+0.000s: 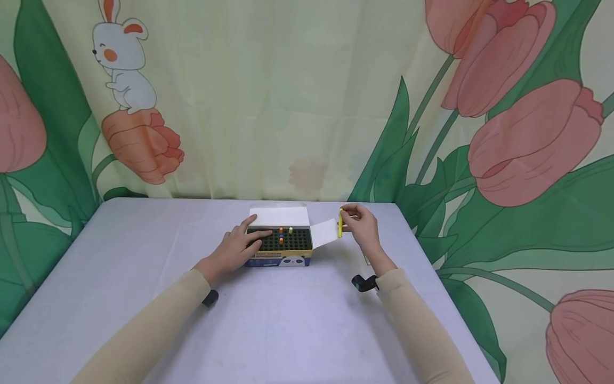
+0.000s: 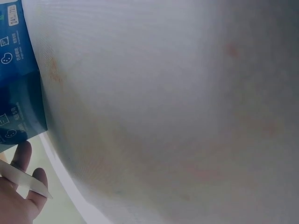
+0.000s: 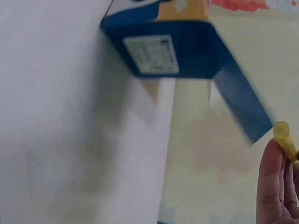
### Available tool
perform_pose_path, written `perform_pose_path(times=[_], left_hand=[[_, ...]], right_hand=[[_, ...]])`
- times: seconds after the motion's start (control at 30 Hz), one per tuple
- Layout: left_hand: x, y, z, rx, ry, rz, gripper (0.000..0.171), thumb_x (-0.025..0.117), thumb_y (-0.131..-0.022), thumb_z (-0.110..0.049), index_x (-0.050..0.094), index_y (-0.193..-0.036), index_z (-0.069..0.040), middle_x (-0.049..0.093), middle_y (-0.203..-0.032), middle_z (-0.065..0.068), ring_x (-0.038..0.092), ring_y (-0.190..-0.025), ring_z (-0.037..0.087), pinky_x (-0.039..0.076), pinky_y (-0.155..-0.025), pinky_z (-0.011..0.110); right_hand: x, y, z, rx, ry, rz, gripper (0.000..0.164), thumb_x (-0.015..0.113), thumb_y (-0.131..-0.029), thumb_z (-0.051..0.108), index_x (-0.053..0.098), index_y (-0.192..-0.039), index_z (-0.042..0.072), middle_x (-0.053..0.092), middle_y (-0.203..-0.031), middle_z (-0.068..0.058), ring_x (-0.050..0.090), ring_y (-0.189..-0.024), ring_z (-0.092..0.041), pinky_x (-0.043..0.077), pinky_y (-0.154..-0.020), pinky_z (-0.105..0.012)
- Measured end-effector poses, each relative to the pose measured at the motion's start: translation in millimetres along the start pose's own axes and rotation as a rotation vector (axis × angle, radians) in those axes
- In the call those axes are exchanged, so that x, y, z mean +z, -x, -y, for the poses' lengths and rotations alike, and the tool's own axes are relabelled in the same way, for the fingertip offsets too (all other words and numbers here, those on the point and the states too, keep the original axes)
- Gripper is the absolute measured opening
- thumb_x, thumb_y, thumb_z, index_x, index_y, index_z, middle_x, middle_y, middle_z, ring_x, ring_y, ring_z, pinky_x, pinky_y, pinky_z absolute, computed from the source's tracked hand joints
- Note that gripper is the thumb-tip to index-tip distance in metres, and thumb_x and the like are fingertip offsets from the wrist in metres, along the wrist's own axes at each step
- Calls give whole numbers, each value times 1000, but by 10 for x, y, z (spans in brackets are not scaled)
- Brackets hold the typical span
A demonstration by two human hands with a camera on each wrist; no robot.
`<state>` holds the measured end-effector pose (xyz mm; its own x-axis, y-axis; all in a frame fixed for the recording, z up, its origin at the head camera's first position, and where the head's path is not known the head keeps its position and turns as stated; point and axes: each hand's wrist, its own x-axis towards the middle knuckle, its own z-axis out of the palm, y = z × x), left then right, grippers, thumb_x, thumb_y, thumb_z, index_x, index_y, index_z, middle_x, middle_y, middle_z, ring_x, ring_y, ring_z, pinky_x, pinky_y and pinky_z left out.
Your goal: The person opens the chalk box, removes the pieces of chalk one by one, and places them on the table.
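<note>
An open cardboard box (image 1: 280, 261) with a panda print holds a black rack of round holes. Several small marker ends stand up from it: orange, blue and pale yellow. My left hand (image 1: 235, 245) lies at the box's left end, fingers spread and fairly straight, some reaching over the rack. In the left wrist view a white flap (image 2: 23, 179) crosses in front of its fingers (image 2: 38, 179). Right of the box, my right hand (image 1: 363, 226) pinches a yellow marker (image 1: 340, 223) upright, close beside the white side flap (image 1: 324, 233).
The box's white lid (image 1: 280, 215) stands raised at the back. A pale cloth covers the table (image 1: 268, 325), and a printed curtain (image 1: 249, 106) hangs behind its far edge. Part of a thin pale object (image 1: 366, 260) shows beside my right wrist.
</note>
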<state>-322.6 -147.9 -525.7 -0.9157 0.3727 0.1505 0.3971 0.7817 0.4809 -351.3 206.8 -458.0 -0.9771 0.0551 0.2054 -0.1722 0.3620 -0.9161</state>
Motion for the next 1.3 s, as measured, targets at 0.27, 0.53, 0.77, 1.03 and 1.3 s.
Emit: perform_pose_path(times=[0.27,0.53,0.77,1.03,1.3], left_hand=[[-2,-2,-10,-10,2,-2,43,39,-110,-40,58,-149,-36,13,-174,10,45,-136,49,31,-104,75],[13,20,-13,-10,4,12,43,40,-110,-40,58,-149,-35,13,-173,11,44,-137,51,31,-104,75],[23,21,-2,-5,4,2,43,40,-110,-41,58,-149,-35,13,-173,11,45,-137,50,31,-104,75],[0,17,-16,-2,23,-6,42,39,-111,-40,59,-148,-36,14,-173,9,46,-135,49,31,-104,75],[9,1,0,2,18,-9,42,40,-111,-40,58,-148,-37,14,-173,9,46,-135,47,31,-104,75]], right_hand=[[-211,21,-146,42,74,-12,27,64,-103,20,70,-125,5,69,-110,-16,71,-88,-21,61,-72,-27],[-325,46,-418,132,127,19,27,64,-104,24,71,-126,10,71,-113,-13,71,-94,-22,60,-77,-28],[-402,19,-568,148,224,25,27,64,-102,23,74,-123,10,72,-116,-14,70,-100,-26,60,-83,-34],[-432,64,-681,183,380,26,26,63,-102,21,76,-120,9,73,-115,-15,64,-99,-25,52,-80,-31],[-408,99,-742,244,442,47,23,63,-101,18,77,-118,8,71,-117,-16,60,-103,-28,48,-83,-35]])
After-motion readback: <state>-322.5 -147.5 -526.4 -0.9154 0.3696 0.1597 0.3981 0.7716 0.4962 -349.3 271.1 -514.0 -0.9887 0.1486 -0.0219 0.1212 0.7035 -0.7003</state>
